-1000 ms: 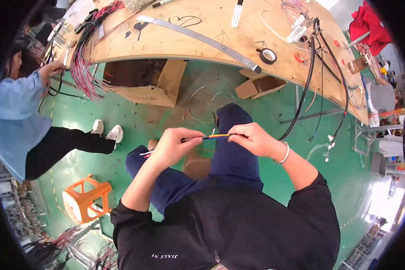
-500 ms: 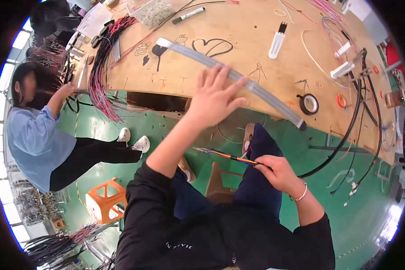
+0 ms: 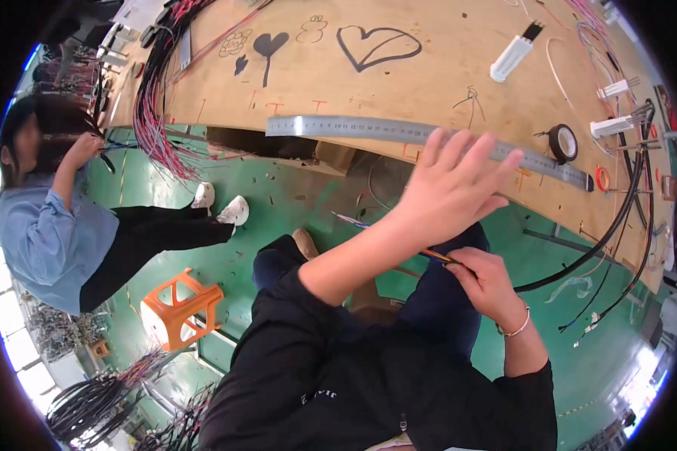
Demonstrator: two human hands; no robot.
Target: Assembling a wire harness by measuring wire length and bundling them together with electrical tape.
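A long steel ruler (image 3: pixel 346 126) lies along the near edge of the wooden table, its left part slightly over the edge. Above its right half is my left hand (image 3: pixel 447 180), fingers stretched and spread; whether the fingertips touch the metal I cannot tell. Lower down, in front of my lap, my right hand (image 3: pixel 485 284) is closed around a black cable (image 3: pixel 568 269). Orange and other thin coloured wires (image 3: pixel 346 219) come out of its stripped end, partly hidden behind my left forearm. The rest of the cable runs right, up to the table.
A black tape roll (image 3: pixel 563 143) touches the ruler near its right end. White connector holders (image 3: pixel 615 126) carry cables at the right. A white block (image 3: pixel 513 56) stands farther back. At left are a wire bundle (image 3: pixel 154 124), a seated co-worker (image 3: pixel 49 233) and an orange stool (image 3: pixel 180 304).
The ruler has shifted right and toward the table's near edge, now lying flatter along it. My left hand has moved right with it. My right hand keeps its hold on the cable.
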